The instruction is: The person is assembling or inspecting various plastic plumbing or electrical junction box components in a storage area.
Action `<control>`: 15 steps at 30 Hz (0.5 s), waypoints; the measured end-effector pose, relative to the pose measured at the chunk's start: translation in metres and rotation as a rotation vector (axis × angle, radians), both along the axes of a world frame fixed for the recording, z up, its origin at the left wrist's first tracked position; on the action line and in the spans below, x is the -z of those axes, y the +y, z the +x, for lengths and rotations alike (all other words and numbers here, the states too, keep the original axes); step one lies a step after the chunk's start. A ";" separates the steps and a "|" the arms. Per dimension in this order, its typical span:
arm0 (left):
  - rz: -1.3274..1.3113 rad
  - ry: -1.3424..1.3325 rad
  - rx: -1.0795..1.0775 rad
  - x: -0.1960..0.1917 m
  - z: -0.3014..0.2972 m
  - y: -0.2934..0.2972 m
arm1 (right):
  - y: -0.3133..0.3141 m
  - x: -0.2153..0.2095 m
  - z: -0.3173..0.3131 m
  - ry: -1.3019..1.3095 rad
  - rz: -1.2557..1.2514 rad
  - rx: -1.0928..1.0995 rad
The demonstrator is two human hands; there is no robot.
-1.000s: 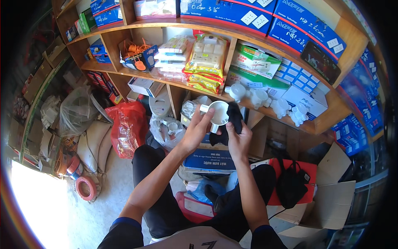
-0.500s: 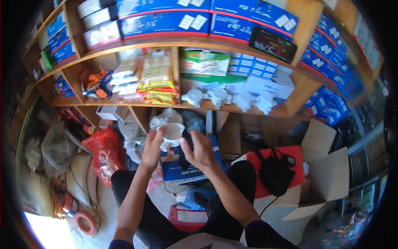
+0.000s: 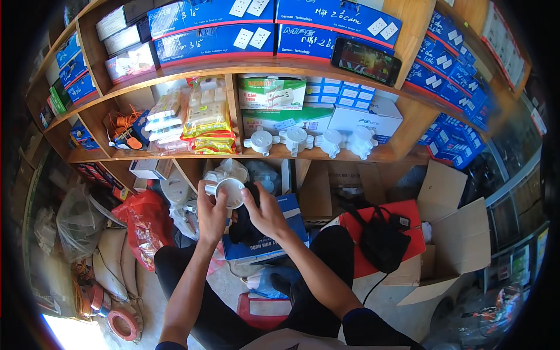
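Note:
Between my hands is a white round junction box (image 3: 231,190), its open face up and a short pipe stub pointing left. My left hand (image 3: 211,217) is closed round its left side, the thumb at the rim. On the other side my right hand (image 3: 266,212) has its thumb against the rim and is closed on a black cloth (image 3: 241,226) that hangs below the box. The right fingers are partly hidden behind box and cloth. Several similar white junction boxes (image 3: 296,140) stand in a row on the shelf ahead.
Wooden shelves (image 3: 192,71) with blue cartons (image 3: 214,44) rise in front; a phone (image 3: 366,62) leans there. Below are a blue box (image 3: 280,236), a red box (image 3: 408,245) bearing a black bag (image 3: 382,245), an opened cardboard box (image 3: 461,233) and a red plastic bag (image 3: 146,224).
The junction box has turned in my hands: its stub pointed down-left and points left now. Both hands have shifted slightly left and down in the picture, and the view has moved a little.

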State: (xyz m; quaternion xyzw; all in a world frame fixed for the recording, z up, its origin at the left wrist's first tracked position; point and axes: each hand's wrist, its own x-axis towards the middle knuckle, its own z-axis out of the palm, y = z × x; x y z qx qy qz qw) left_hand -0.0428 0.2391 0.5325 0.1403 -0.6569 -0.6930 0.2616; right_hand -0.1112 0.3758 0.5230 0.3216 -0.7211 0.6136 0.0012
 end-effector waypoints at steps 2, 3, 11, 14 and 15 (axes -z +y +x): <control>0.012 -0.043 0.034 -0.005 0.001 0.002 | -0.002 0.007 0.000 0.024 0.025 0.040; 0.025 -0.084 0.068 -0.008 0.003 0.003 | -0.003 0.011 -0.003 -0.074 0.055 0.072; -0.320 -0.053 -0.041 -0.002 0.003 0.025 | -0.014 0.023 -0.004 -0.799 -0.258 0.099; -0.415 -0.037 -0.040 0.000 0.000 0.026 | -0.019 0.039 -0.009 -0.926 -0.360 0.180; -0.340 -0.048 -0.051 0.003 0.003 0.023 | -0.019 0.030 -0.004 -0.814 -0.284 0.180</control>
